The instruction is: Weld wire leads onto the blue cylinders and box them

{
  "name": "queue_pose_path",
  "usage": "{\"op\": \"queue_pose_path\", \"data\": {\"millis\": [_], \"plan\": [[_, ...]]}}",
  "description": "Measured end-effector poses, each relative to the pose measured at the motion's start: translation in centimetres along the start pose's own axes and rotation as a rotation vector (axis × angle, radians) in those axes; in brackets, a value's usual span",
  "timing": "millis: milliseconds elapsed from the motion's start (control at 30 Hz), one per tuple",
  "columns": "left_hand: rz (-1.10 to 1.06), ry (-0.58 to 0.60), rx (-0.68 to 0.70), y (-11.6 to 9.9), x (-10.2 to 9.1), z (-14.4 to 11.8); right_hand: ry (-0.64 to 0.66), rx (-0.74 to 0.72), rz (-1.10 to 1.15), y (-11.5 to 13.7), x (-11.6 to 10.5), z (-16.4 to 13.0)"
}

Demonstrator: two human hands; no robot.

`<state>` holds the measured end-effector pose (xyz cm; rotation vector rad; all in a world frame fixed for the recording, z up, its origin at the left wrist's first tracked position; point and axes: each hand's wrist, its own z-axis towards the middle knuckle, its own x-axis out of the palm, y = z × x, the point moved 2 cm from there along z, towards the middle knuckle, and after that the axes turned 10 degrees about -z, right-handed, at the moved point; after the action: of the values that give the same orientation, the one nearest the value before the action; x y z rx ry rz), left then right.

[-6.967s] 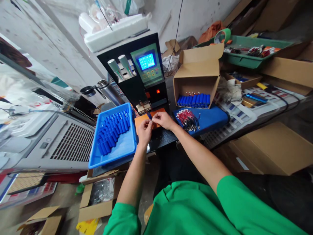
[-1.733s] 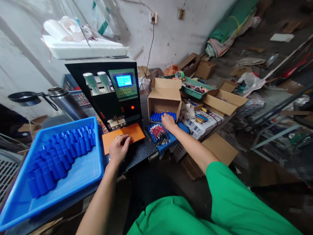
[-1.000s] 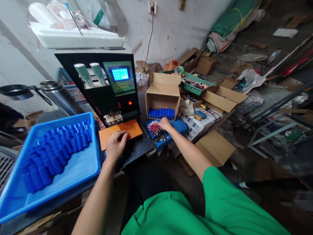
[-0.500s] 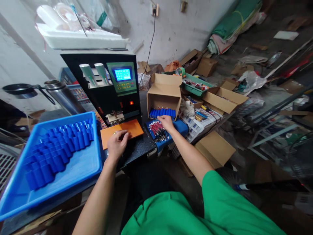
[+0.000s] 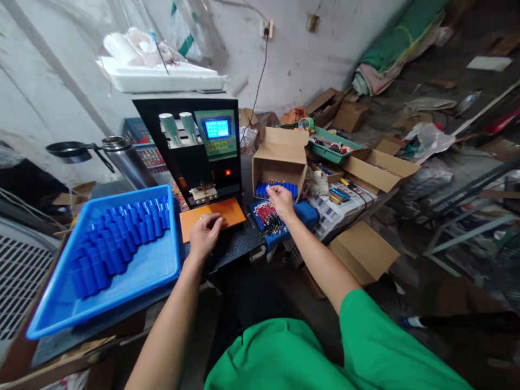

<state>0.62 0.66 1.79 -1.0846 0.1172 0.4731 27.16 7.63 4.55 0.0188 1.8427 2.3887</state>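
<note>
room: cluttered workshop, grey wall behind, cardboard and rolled fabric lying across the floor on the right.
bench: dark worktop (image 5: 238,245) carrying a black spot welder (image 5: 199,149) with a lit blue screen.
left hand (image 5: 205,234): lying palm down on the orange pad (image 5: 227,212) in front of the welder, fingers loosely curled, gripping nothing that is showing.
right hand (image 5: 281,200): hovering over the bundle of red-and-black wire leads (image 5: 268,218), fingertips pinching together; whether a lead is sitting between them is not readable.
leads: lying on the blue mat (image 5: 303,214), just under and left of the right fingers, between the orange pad and the open cardboard box (image 5: 280,160).
box: standing right behind the right hand, a row of blue cells (image 5: 264,189) lying inside; the hand is covering part of the row.
blue tray (image 5: 134,273): sitting at the left, holding rows of blue cells, well apart from both hands.
hard to read: lead ends are blurring together; the welder's probe tips are too small to judge.
</note>
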Motion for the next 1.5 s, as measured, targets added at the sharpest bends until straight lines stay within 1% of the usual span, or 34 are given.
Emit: {"op": "queue_pose_path", "data": {"millis": [67,133,200,267,333,400,567,667,767,900,1067,1167,1233,1300,1400,1500], "plan": [[-0.129,-0.017,-0.082,-0.3,0.0,-0.1,0.066,0.001,0.107,0.8,0.9,-1.0],[-0.289,-0.021,-0.179,-0.9,0.1,-0.5,0.144,-0.004,0.159,1.4,2.0,-2.1],[-0.412,0.019,-0.250,-2.0,0.5,-1.2,0.206,-0.012,0.174,1.9,3.3,-3.2],[-0.497,0.096,-0.303,-3.3,1.0,-2.2,0.243,-0.024,0.164,2.2,4.5,-4.2],[-0.587,0.164,-0.379,-4.4,1.5,-3.1,0.244,-0.046,0.137,2.2,5.6,-5.2],[-0.681,0.197,-0.465,-5.2,2.0,-3.9,0.229,-0.071,0.104,2.1,6.4,-6.0],[-0.866,0.169,-0.613,-6.1,2.1,-5.1,0.197,-0.103,0.057,1.9,7.3,-7.2],[-0.934,0.146,-0.654,-6.4,2.0,-5.4,0.189,-0.104,0.070,2.1,7.5,-7.6],[-0.955,0.130,-0.674,-6.7,1.9,-5.6,0.202,-0.086,0.098,2.4,7.6,-8.0],[-0.923,0.122,-0.666,-6.6,2.1,-5.9,0.235,-0.042,0.141,2.5,7.9,-8.5],[-0.845,0.116,-0.614,-6.0,2.4,-6.3,0.224,-0.036,0.178,1.8,8.3,-8.8],[-0.676,0.024,-0.486,-5.7,2.2,-6.2,0.267,-0.023,0.152,1.5,8.4,-8.9],[-0.500,-0.036,-0.359,-5.8,1.7,-6.1,0.319,-0.029,0.119,1.6,8.5,-9.1],[-0.303,-0.058,-0.256,-6.0,1.1,-6.0,0.367,-0.058,0.086,1.7,8.6,-9.2],[-0.115,-0.052,-0.190,-6.3,0.3,-5.8,0.404,-0.100,0.052,1.9,9.0,-9.3],[-0.086,-0.031,-0.172,-6.2,-0.3,-5.8,0.401,-0.115,0.027,1.7,9.4,-9.5]]}}
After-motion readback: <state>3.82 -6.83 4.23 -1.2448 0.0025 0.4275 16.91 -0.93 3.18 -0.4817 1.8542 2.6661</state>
